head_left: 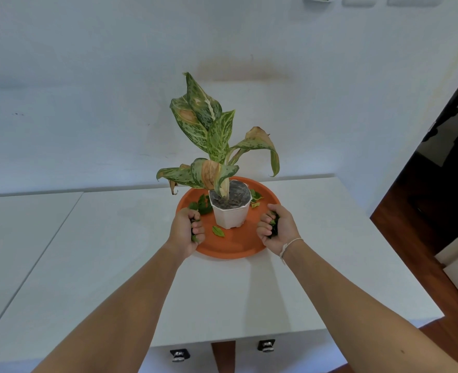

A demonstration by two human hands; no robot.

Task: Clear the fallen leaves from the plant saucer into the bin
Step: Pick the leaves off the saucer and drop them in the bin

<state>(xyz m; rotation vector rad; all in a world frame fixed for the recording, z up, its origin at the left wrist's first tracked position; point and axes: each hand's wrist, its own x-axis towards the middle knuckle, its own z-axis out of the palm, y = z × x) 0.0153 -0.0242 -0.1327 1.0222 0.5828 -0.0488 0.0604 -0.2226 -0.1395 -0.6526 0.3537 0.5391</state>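
An orange saucer [231, 247] is set near the back edge of the white table [222, 297], toward its right side, and a white pot [229, 212] with a speckled plant [211, 135] is stood in the middle of it. Both hands are held over the saucer's front half. The left hand [186, 232] is curled into a fist at the saucer's left rim, with green leaf scraps seen between the closed fingers [198, 232]. The right hand [275, 228] is likewise clenched at the right rim, and dark leaf pieces are pressed inside it.

Loose fallen leaves [218, 231] are left on the saucer: one in front of the pot, a cluster [202, 205] at the pot's left, and a few [256, 197] behind it on the right. No bin is seen in this view.

Several risks are judged likely. With both fists already full, scraps could be shed onto the table or floor while being carried. If more leaves are grabbed, the held ones could be let slip. The pot could be nudged or tipped by a knuckle, since it is flanked closely. The drooping plant leaves could be brushed or torn when the rear cluster is reached.
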